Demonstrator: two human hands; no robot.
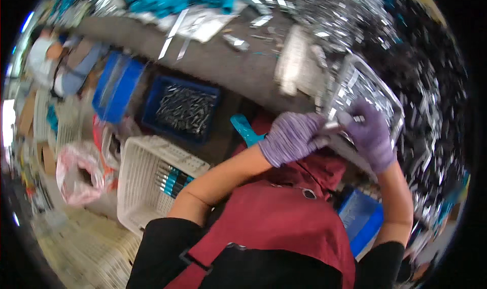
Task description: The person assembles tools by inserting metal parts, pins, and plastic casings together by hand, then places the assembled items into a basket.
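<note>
Purple knit gloves cover both of my hands, which meet over the near edge of a metal-rimmed tray. My left hand is closed, and a teal plastic handle sticks out from behind it, apparently held under the palm. Between the fingertips of the two hands is a small silvery metal piece. My right hand is closed in a pinch at that piece, above the tray. Blur hides the piece's exact shape. Many flat, shiny metal parts lie inside the tray.
Heaps of metal parts and teal handles cover the bench's far side. A blue bin of metal pieces stands left, beside a white crate holding teal-and-black tools. Another person is at far left.
</note>
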